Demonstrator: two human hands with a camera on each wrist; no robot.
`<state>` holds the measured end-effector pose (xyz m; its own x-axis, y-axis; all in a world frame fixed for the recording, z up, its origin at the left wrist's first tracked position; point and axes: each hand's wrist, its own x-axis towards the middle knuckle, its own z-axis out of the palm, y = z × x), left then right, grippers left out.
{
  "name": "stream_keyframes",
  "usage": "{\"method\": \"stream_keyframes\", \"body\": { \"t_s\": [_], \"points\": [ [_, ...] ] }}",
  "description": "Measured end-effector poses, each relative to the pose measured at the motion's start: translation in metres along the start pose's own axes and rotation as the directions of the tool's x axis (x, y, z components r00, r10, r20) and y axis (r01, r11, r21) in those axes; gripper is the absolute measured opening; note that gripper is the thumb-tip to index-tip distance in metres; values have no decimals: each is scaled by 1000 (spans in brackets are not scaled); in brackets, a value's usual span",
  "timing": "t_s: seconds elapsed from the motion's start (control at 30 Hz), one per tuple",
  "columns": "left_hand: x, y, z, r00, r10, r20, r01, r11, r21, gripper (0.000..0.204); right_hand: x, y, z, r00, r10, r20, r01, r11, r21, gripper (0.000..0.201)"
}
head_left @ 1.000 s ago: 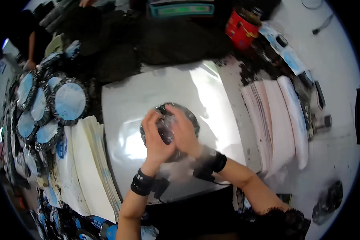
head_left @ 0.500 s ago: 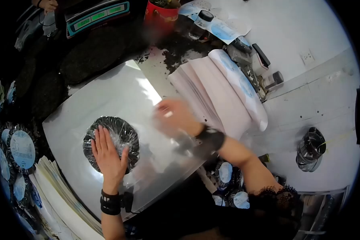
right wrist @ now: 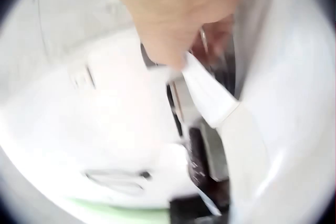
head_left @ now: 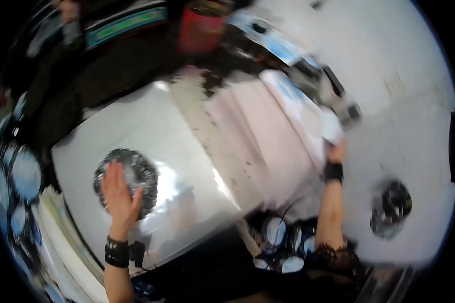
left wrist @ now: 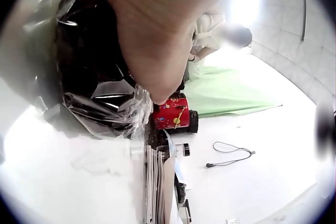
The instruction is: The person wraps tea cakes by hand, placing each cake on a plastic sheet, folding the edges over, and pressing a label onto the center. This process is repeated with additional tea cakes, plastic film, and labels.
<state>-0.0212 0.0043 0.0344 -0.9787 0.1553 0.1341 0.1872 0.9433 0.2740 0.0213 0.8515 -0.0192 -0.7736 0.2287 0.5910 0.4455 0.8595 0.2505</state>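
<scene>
A dark round cake wrapped in clear plastic film (head_left: 145, 177) lies on the shiny pale board (head_left: 136, 113). Across its top rests my left hand (head_left: 120, 194), fingers straight and thumb spread. In the left wrist view, loose film (left wrist: 113, 111) crinkles around the cake's edge below the hand. Far to the right, my right hand (head_left: 337, 150) is at the outer edge of a stack of thin paper sheets (head_left: 263, 131). It pinches a lifted white paper corner (right wrist: 210, 95), plain in the right wrist view. Blue print (head_left: 290, 93) marks the upper sheet.
Behind the board are a scale with a green display (head_left: 129, 25) and a red bucket (head_left: 202, 30). More wrapped cakes with blue labels (head_left: 25, 174) crowd the left side, beside another paper stack (head_left: 68, 232). Clear-and-black bundled plastic (head_left: 392, 207) lies at the right.
Both hands were cupped over the wrapped cake; the left stayed and flattened on it. My right hand swung away rightward to the paper stack and took a corner. The head view turned right.
</scene>
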Motion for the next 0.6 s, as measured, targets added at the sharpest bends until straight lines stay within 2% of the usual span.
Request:
{"method": "stream_keyframes", "body": {
  "t_s": [0.03,0.07,0.1,0.13,0.17,0.2,0.23,0.27,0.3,0.33,0.37,0.4,0.43,0.47,0.5,0.57,0.6],
  "points": [
    [-4,-6,0,1000,9,-6,-9,999,-38,83,-16,11,-8,962,262,-72,-246,952,183,52],
    [-3,-3,2,999,15,-40,-17,998,-62,85,-6,-20,-50,742,661,109,-522,469,712,55],
    [-3,-2,4,999,-8,-49,5,998,-62,85,7,-70,-92,620,733,280,-502,96,860,59],
    [-1,2,-2,999,-25,-41,21,996,-87,84,16,-142,-139,615,667,420,-473,-114,874,63],
    [0,2,0,998,-21,-59,17,997,-81,80,11,-212,-163,757,475,449,-498,-25,867,63],
    [1,1,-1,999,-10,-53,5,996,-90,77,2,-299,-180,897,181,403,-429,136,893,63],
    [1,1,0,998,5,-70,-10,997,-73,73,-5,-381,-205,948,-114,298,-273,196,942,63],
    [2,3,0,996,19,-93,-26,997,-67,70,-14,-454,-229,922,-365,132,-88,134,987,63],
    [2,4,2,996,7,-85,-12,998,-62,67,-24,-511,-253,856,-514,-55,69,7,998,63],
    [2,3,3,997,-6,-82,2,999,-49,63,-30,-551,-276,791,-583,-185,159,-97,983,63],
    [0,-2,7,997,-22,-76,20,999,-32,60,-33,-577,-294,736,-630,-249,209,-138,968,66],
    [-2,-8,11,983,93,-159,-106,992,-75,47,-38,-592,-305,671,-677,-303,252,-176,952,68],
    [-7,-9,16,985,11,-175,-66,948,-310,45,-46,-593,-310,647,-700,-303,275,-157,949,70],
    [-9,-6,17,984,-63,-165,-35,847,-530,43,-57,-588,-313,629,-721,-291,291,-129,948,71],
    [-13,-6,13,987,-60,-152,-40,816,-576,43,-64,-586,-316,616,-740,-271,306,-93,947,73],
    [-5,-3,8,984,-68,-166,-63,737,-673,43,-45,-596,-307,527,-834,-162,15,-181,983,74],
    [-7,-2,12,989,-57,-140,-57,712,-700,43,-37,-595,-310,466,-880,-90,-159,-183,970,75]
  ]
}}
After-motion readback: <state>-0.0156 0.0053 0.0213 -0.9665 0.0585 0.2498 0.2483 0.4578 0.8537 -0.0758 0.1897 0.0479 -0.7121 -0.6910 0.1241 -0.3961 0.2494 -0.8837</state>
